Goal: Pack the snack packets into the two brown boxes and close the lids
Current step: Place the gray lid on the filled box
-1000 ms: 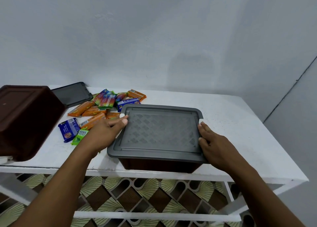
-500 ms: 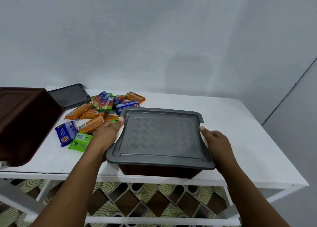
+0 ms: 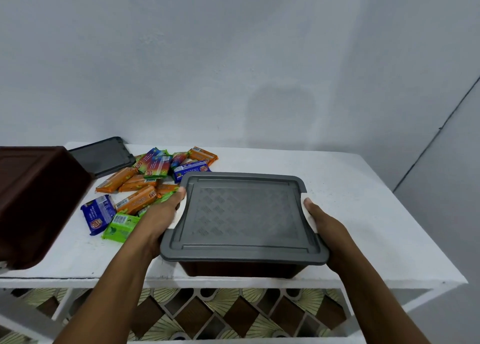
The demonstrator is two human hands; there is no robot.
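Left hand [image 3: 161, 220] and right hand [image 3: 327, 230] grip the closed brown box [image 3: 239, 269], seemingly beneath its rim.

Grey diamond-patterned lid [image 3: 244, 213], brown box [image 3: 241, 269], orange, blue, green packets [image 3: 135, 200], white table [image 3: 363, 213]

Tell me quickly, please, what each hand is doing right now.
Left hand: holds the left side of the lidded brown box.
Right hand: holds its right side.

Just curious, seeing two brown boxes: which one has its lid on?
The front box, under the patterned grey lid. The left box shows none; a spare lid lies behind it.
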